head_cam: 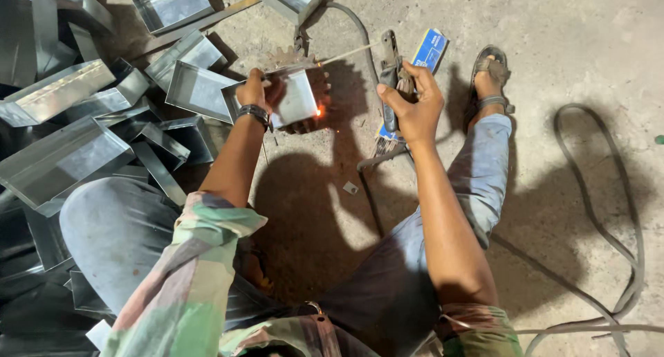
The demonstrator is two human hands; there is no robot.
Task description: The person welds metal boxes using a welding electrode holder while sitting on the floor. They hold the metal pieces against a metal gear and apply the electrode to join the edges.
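Now the left hand [257, 88] pinches a small metal box [294, 97] (sparks glowing at its corner). Just beside it, the right hand [409, 102] is wrapped around an electrode holder [389, 66].

Shiny sheet-metal box [294, 97] tilted on a toothed wheel [315, 87]; electrode holder [389, 77] upright beside it

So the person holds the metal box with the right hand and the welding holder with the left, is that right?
Not quite: the hands are swapped. The head view shows the left hand holding the metal box and the right hand holding the welding holder.
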